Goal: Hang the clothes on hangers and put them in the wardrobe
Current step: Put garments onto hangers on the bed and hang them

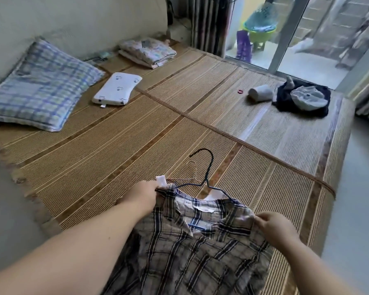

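We hold a plaid shirt over the near edge of a woven mat that covers the bed. Our left hand is clenched around the shirt's left shoulder at the collar, together with a white tag or scrap of cloth. Our right hand pinches the right shoulder seam between thumb and fingertips.

A dark wire hanger sits in the neck opening, its hook rising above the collar. A second, paler hanger lies just behind it; we cannot tell whether it is inside the shirt.

Farther back on the mat:
- a checked pillow, at the left;
- a small white pillow, beside it;
- a folded blanket;
- a dark pile of clothes, at the right.
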Available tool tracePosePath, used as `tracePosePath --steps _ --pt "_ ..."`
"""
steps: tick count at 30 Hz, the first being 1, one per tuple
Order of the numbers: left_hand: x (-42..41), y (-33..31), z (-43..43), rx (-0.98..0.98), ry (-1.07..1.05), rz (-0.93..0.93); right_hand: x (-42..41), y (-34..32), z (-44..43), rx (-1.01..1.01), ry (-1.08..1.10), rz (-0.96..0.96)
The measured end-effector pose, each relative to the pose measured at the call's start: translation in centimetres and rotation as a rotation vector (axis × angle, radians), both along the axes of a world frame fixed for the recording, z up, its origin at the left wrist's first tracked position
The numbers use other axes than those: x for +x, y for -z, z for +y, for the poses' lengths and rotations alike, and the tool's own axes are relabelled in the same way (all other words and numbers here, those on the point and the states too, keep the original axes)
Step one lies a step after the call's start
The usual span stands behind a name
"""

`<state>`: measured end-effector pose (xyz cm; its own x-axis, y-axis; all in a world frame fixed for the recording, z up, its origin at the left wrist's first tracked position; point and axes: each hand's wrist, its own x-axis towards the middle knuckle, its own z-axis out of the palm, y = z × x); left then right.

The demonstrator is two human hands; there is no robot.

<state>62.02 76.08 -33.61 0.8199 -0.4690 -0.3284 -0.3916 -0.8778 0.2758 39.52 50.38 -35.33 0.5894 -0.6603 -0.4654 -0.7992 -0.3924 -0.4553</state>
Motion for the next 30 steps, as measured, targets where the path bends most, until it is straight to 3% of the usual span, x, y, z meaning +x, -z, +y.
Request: tracePosePath --steps 7,11,14,21,30 --pt "1.9 4.6 -2.9 -0.029 -0.097 0.050 4.0 4.2 -2.4 -0.040 -0.071 0.081" --pt "0.9 3.6 -2.2 -0.008 -0.055 0.111 6.1 2.6 -0.4 -0.028 -0.202 0.116" --pt "-0.4 0.9 -1.0 -0.023 -0.011 0.086 8.5 -0.7 2.8 -0.016 -0.357 0.032" --pt "-2.8 -12.7 5.2 -0.137 0.035 -0.062 14.0 -14.6 13.5 -0.149 -0.823 -0.265" --pt "-6.9 -29.8 26.3 -0.130 -0.180 -0.497 17.6 -31.2 34.0 -0.326 -1.257 -0.632"
